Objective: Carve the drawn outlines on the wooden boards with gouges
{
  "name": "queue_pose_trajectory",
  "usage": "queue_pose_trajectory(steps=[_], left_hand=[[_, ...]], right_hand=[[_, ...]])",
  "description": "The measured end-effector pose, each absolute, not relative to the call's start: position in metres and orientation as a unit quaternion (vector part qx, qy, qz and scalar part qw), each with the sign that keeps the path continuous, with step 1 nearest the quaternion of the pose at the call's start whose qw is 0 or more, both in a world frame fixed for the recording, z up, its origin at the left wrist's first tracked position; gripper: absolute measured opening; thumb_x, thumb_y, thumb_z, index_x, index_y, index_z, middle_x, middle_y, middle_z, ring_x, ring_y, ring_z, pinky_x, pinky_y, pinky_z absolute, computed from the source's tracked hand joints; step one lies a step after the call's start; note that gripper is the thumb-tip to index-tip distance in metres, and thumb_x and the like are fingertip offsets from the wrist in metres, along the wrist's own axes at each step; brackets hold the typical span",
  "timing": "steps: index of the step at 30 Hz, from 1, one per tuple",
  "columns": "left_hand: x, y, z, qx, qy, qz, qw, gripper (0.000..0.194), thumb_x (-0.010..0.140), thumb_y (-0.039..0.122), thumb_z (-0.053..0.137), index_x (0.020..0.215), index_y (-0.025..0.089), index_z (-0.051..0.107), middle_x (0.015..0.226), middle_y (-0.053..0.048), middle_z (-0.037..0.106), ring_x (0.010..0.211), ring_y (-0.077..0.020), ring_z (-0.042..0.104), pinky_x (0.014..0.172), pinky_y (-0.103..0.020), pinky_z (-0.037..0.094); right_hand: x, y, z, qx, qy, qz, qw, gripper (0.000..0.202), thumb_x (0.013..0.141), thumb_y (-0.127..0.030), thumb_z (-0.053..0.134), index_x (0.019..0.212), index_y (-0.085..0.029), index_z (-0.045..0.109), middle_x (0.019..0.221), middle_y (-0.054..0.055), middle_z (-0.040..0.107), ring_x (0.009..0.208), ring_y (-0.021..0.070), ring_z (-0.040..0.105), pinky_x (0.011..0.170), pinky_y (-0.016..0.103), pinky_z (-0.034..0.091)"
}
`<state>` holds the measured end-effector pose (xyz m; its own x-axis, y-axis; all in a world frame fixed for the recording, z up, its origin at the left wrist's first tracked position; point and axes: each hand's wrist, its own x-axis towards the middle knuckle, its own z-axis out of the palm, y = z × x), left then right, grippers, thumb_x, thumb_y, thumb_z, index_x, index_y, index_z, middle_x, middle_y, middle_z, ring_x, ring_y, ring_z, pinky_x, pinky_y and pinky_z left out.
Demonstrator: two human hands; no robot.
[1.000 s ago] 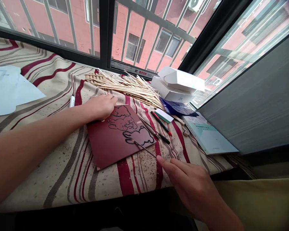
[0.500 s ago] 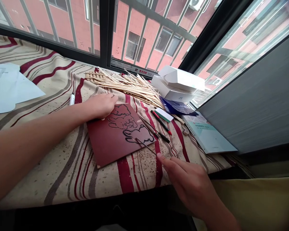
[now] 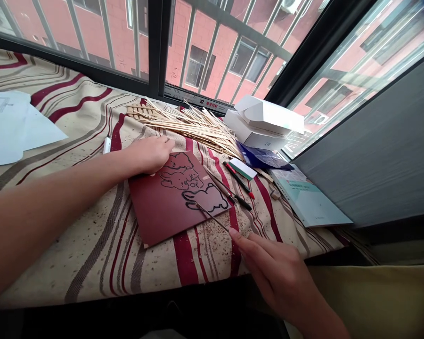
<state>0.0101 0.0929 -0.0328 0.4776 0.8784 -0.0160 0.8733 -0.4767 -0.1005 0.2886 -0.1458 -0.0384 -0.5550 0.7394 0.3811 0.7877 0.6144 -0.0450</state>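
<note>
Tool (image 3: 214, 217) sits slightly further left over the board (image 3: 159, 212) than just before, at the ears of the lowest figure (image 3: 212, 194); work seems centred there. Right hand (image 3: 273, 263) clamped on tool; left hand (image 3: 152, 154) on board's far edge, grip unclear. Board lies near front edge of cloth (image 3: 155, 278).

Thin tool (image 3: 213, 217) over maroon board (image 3: 159, 207)
</note>
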Motion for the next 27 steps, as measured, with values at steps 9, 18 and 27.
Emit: queue_pose_trajectory(steps=[9, 18, 27], left_hand=[[0.009, 0.095, -0.034, -0.861, -0.501, 0.055, 0.072, 0.037, 0.084, 0.012, 0.052, 0.121, 0.014, 0.054, 0.129, -0.018, 0.065, 0.119, -0.0313, 0.062, 0.092, -0.037, 0.048], [0.008, 0.095, -0.035, -0.865, -0.499, 0.030, 0.052, 0.040, 0.092, 0.015, 0.036, 0.125, 0.011, 0.060, 0.130, -0.021, 0.064, 0.118, -0.0330, 0.062, 0.096, -0.042, 0.047], [0.010, 0.093, -0.033, -0.860, -0.502, 0.052, 0.069, 0.039, 0.087, 0.012, 0.045, 0.125, 0.012, 0.056, 0.130, -0.020, 0.064, 0.119, -0.0316, 0.061, 0.096, -0.039, 0.048]], right_hand=[[0.286, -0.145, -0.042, -0.438, -0.871, -0.048, 0.218, 0.038, 0.098, -0.005, 0.045, 0.131, -0.012, 0.062, 0.078, 0.004, 0.068, 0.063, 0.0150, 0.064, 0.058, 0.025, 0.051], [0.288, -0.142, -0.038, -0.432, -0.867, -0.018, 0.248, 0.034, 0.099, -0.005, 0.049, 0.129, -0.011, 0.063, 0.082, 0.005, 0.072, 0.066, 0.0154, 0.069, 0.066, 0.025, 0.057], [0.290, -0.140, -0.032, -0.435, -0.868, 0.008, 0.239, 0.033, 0.100, -0.008, 0.048, 0.128, -0.014, 0.064, 0.091, 0.007, 0.077, 0.074, 0.0155, 0.074, 0.066, 0.024, 0.058]])
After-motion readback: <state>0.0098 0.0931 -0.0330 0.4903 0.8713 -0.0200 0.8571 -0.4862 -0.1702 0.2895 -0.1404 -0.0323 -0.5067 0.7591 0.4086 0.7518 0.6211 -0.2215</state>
